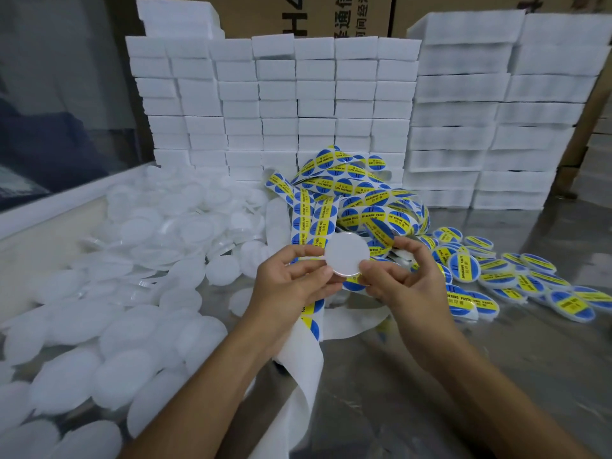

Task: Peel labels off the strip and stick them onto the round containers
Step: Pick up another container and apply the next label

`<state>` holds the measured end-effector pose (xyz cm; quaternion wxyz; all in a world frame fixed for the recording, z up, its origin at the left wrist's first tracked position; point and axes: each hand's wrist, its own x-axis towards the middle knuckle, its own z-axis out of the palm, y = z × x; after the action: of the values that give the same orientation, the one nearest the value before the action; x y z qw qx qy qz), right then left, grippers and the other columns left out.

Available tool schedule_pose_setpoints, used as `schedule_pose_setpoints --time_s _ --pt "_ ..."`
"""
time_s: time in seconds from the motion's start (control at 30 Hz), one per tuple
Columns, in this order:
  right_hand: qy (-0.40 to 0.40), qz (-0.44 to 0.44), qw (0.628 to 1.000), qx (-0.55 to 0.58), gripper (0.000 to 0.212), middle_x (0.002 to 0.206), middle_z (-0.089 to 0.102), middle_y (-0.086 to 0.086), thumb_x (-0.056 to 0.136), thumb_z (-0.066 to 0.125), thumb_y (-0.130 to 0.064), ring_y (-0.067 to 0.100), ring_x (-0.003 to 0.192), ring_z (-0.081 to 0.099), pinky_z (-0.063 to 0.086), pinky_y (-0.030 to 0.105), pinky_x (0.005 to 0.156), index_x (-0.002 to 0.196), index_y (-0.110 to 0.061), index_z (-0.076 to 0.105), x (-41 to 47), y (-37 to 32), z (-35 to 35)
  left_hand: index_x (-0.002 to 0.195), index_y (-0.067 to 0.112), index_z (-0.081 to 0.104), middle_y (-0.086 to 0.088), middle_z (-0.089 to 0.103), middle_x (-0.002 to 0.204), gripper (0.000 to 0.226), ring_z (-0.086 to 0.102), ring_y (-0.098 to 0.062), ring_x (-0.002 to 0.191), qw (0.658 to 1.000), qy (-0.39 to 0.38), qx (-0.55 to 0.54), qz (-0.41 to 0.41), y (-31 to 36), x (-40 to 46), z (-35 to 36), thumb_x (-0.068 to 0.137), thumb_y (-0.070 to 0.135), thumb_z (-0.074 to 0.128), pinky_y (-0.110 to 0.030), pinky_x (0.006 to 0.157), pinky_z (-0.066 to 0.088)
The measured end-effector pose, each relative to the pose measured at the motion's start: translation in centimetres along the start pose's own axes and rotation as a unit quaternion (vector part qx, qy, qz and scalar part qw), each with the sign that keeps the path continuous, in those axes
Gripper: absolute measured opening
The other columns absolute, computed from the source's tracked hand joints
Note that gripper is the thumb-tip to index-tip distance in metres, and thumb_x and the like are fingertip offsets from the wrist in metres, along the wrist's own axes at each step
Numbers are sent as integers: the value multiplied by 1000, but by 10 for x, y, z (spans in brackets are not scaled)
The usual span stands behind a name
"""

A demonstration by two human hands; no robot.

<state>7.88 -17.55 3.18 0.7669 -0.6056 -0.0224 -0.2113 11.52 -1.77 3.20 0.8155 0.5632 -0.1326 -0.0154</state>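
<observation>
A plain white round container (346, 257) is held up at the centre of the view. My left hand (293, 281) pinches its left rim between thumb and fingers. My right hand (402, 276) touches its lower right edge, and a blue and yellow label (352, 285) shows just under the container by those fingers. The label strip (303, 223) runs from a tangled heap behind, under my left hand, and its bare white backing (298, 359) trails down toward me.
A big pile of unlabelled white containers (132, 260) fills the left side. Labelled containers (516, 276) lie at the right on the shiny tabletop (430, 392). Stacks of white boxes (298, 104) form a wall behind, with cardboard cartons beyond.
</observation>
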Motion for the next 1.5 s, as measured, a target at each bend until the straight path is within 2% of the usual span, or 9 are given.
schedule_pose_setpoints --time_s 0.27,0.37,0.43,0.53,0.63,0.73,0.87,1.03,1.5 --pt "3 5 1000 -20 37 76 75 7 82 75 -3 13 62 68 53 20 55 109 -20 56 -3 1 5 91 5 65 -11 75 80 19 73 -24 67 998 30 -57 -24 2 1 1 77 -5 72 -25 63 58" --pt "56 -17 996 -62 17 88 71 3 87 73 -12 11 71 69 54 23 59 99 -21 65 0 3 3 88 4 67 -12 75 79 15 73 -23 67 996 54 -70 -20 4 2 0 79 -8 70 -24 62 58" --pt "82 -36 993 -80 4 82 72 2 90 69 -17 8 72 68 54 21 61 90 -21 69 4 2 -3 87 5 68 -13 75 79 14 72 -23 68 995 68 -69 -18 5 3 -3 79 -7 71 -23 61 57" --pt "98 -31 995 -12 10 70 73 -2 91 67 -14 7 70 70 53 17 61 84 -18 73 10 -6 -16 87 5 70 -12 75 77 14 71 -21 66 995 75 -66 -19 5 3 -4 78 -6 72 -22 61 57" --pt "74 3 997 37 12 72 72 -1 86 72 -16 9 71 69 54 18 64 76 -20 78 13 -12 -23 87 6 71 -11 75 77 15 71 -18 65 995 75 -60 -23 4 2 -3 78 -6 72 -21 61 56" --pt "24 -11 999 -20 5 72 74 1 74 75 -24 10 67 68 55 19 64 75 -24 80 9 -8 -17 85 7 72 -11 75 78 16 71 -18 63 995 69 -60 -32 5 1 -2 75 -5 74 -21 60 56" --pt "-13 -42 996 -80 8 71 75 5 82 75 -9 10 62 68 51 16 59 80 -16 78 1 -3 -6 85 7 73 -14 76 81 29 71 -19 65 996 57 -50 -36 8 -1 0 57 9 81 -21 60 56" --pt "-12 -45 995 -88 8 73 76 6 81 74 -4 11 61 68 52 15 60 84 -10 77 -2 -3 -4 87 6 72 -14 76 81 34 72 -19 66 998 49 -28 -36 9 -3 0 54 12 80 -20 60 56" --pt "-5 -48 994 -93 9 72 76 4 81 75 -5 9 59 66 52 16 59 82 -14 77 0 -2 -6 84 7 73 -15 76 82 32 72 -19 66 998 47 -26 -35 9 -3 1 53 12 80 -21 60 56"
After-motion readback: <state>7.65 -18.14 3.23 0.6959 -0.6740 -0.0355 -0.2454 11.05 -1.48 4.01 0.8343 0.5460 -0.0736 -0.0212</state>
